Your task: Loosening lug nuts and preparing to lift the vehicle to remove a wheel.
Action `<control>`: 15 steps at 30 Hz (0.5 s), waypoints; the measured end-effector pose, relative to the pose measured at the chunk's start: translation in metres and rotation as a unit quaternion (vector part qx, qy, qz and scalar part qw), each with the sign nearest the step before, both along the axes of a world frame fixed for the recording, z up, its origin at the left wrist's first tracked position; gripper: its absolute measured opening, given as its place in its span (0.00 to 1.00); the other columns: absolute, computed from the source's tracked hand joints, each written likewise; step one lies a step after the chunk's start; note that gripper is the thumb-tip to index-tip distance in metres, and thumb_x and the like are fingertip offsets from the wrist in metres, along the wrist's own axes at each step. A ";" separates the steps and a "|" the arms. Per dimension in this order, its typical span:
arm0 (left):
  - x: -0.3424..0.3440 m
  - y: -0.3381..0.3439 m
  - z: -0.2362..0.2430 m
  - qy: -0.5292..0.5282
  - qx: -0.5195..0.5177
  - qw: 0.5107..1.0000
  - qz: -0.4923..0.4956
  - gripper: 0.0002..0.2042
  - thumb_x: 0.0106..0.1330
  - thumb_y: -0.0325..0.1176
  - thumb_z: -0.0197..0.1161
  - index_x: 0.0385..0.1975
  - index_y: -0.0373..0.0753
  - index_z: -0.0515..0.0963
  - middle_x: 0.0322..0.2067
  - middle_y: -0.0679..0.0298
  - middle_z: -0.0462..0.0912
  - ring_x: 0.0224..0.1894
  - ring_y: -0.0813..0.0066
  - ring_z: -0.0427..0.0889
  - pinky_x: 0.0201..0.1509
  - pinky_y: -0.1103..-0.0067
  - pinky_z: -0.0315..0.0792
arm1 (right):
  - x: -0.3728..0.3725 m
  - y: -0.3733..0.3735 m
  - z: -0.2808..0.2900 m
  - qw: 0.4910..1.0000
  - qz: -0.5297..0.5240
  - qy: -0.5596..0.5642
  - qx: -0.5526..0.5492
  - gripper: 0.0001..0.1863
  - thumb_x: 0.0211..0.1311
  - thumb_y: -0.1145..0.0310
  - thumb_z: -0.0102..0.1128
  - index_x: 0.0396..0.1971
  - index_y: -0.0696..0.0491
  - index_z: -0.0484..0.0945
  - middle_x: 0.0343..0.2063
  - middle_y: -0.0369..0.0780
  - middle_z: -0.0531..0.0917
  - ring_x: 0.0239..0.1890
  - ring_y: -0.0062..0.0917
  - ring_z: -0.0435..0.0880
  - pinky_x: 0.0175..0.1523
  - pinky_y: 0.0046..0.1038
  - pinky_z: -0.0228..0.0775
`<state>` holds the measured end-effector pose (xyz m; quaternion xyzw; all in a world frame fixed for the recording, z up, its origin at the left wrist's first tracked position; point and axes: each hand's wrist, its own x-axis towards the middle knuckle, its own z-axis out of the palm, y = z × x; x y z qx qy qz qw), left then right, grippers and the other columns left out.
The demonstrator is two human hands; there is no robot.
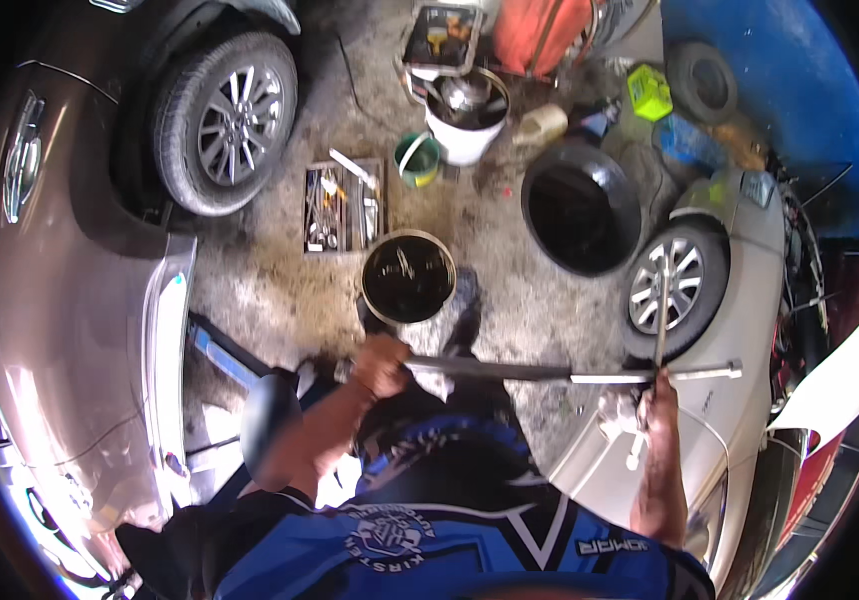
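In front of my waist, a long dark metal bar (495,369) lies nearly level. My left hand (381,366) is closed around its left end. At the right, the bar meets a cross-shaped lug wrench (705,373) with bright metal arms; whether the bar slides over one arm or lies against it, I cannot tell. My right hand (660,402) is closed on the wrench close to its crossing. One arm of the wrench points away from me, in front of the silver car's wheel (668,284). Just beyond my feet stands a round bucket (410,318) holding dark liquid.
At left is a brown car (70,330) with its front wheel (240,125). A tool tray (345,205), a green pail (417,160) and a white bucket (465,145) stand ahead. A large black tub (582,212) sits near the silver car (745,260). A blue jack handle (220,355) lies at left.
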<state>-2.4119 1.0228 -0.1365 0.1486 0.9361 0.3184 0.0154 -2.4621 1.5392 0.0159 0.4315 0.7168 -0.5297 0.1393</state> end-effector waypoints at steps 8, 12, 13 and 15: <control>-0.024 0.048 -0.111 -0.046 0.068 0.994 -0.072 0.16 0.43 0.39 0.68 0.35 0.47 0.78 0.29 0.65 0.79 0.40 0.62 0.80 0.47 0.63 0.66 | 0.052 -0.021 0.056 0.987 0.000 0.146 -0.062 0.20 0.65 0.56 0.62 0.47 0.57 0.77 0.33 0.38 0.82 0.31 0.25 0.81 0.33 0.27 0.74; -0.033 0.066 -0.152 -0.188 0.033 0.972 -0.135 0.15 0.49 0.39 0.68 0.37 0.48 0.78 0.43 0.66 0.81 0.50 0.64 0.78 0.51 0.58 0.65 | 0.056 -0.036 0.056 0.994 -0.095 -0.017 0.043 0.20 0.67 0.60 0.58 0.52 0.58 0.74 0.43 0.42 0.83 0.48 0.30 0.83 0.54 0.33 0.75; -0.034 0.070 -0.160 -0.175 0.035 0.976 -0.120 0.14 0.52 0.37 0.66 0.38 0.47 0.77 0.42 0.65 0.81 0.51 0.63 0.78 0.51 0.57 0.64 | 0.057 -0.046 0.053 0.997 -0.070 -0.030 0.013 0.20 0.67 0.60 0.58 0.52 0.58 0.74 0.43 0.42 0.83 0.48 0.30 0.83 0.54 0.33 0.75; -0.039 0.077 -0.175 -0.216 0.041 0.970 -0.100 0.12 0.54 0.33 0.65 0.39 0.45 0.77 0.41 0.63 0.81 0.49 0.61 0.79 0.50 0.55 0.65 | 0.056 -0.069 0.041 0.990 -0.040 0.068 -0.113 0.21 0.66 0.59 0.60 0.51 0.58 0.72 0.40 0.41 0.82 0.44 0.30 0.82 0.52 0.34 0.75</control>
